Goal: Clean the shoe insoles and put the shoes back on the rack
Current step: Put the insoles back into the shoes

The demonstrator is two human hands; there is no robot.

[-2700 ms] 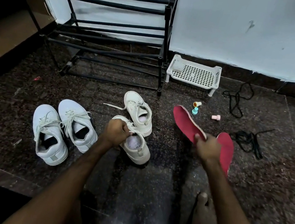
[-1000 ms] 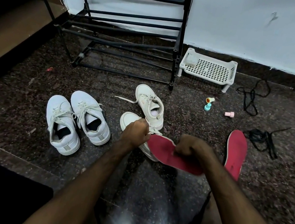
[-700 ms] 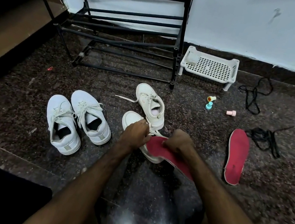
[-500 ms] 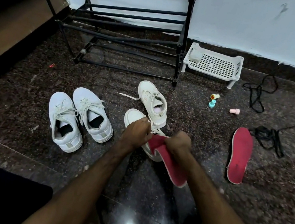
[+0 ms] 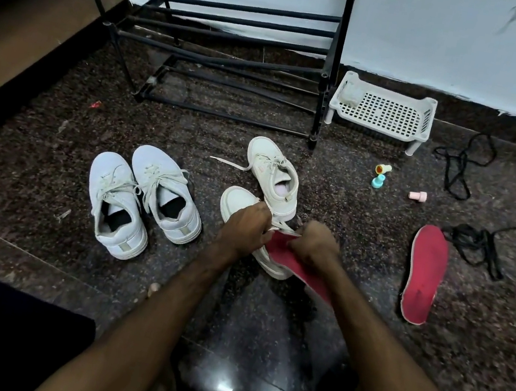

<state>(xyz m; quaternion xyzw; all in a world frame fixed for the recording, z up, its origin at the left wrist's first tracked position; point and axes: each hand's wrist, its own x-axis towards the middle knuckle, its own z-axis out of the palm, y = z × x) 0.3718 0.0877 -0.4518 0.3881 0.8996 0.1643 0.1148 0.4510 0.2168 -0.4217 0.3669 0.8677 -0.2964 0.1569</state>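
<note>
Nearest, my two forearms reach forward over the dark speckled floor (image 5: 261,332). Left hand (image 5: 246,227): fingers curled, gripping the opening of the nearer cream shoe (image 5: 238,200), which lies on the floor. Right hand (image 5: 316,246): clenched round the red insole (image 5: 303,271). Its forward end meets the shoe's mouth between my hands, and its rear end juts back toward me under the wrist; how far it sits inside is hidden. Just beyond, touching the held shoe, lies the second cream shoe (image 5: 273,177), one lace trailing left. To the left, a white pair (image 5: 164,193) stands side by side, toes pointing away. To the right, well apart, a second red insole (image 5: 424,274) lies flat, with a tangle of black laces (image 5: 476,247) by its far end. Farther off: three small caps (image 5: 377,182), yellow, teal and pink; another black lace (image 5: 460,161); a white perforated tray (image 5: 383,114) beside the black shoe rack (image 5: 341,31), against the pale wall (image 5: 446,39).
</note>
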